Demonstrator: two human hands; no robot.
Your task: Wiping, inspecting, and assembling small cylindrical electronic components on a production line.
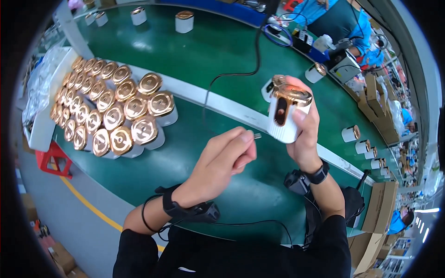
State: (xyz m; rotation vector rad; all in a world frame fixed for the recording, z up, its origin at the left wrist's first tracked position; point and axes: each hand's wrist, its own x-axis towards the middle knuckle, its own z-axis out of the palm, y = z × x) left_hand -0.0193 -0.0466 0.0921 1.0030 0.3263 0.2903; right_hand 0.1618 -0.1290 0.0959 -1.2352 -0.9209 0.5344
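On the green desk [259, 194], crossed by a white rail [236, 110], the cluster of white-and-gold devices [106, 104] at the near side of the rail's left end is best left undisturbed. The black cable [257, 51], which passes across the rail from the far side and seems to lead to the left hand [222, 160], should be given slack so that nothing is tugged. The held device [288, 111] is raised over the rail, tilted a little, and should be kept steady there; no socket can be made out on it, so the fit should be checked before any push is made. Its body is enclosed by the grip of the right hand [306, 134], with the thumb pressed to the near face and the fingers wrapped behind. On the near side of the rail, a small plug [257, 135] is pinched in the left grip, its metal tip jutting past the fingertips toward the device but apart from it. That tip is best brought in straight, without force.
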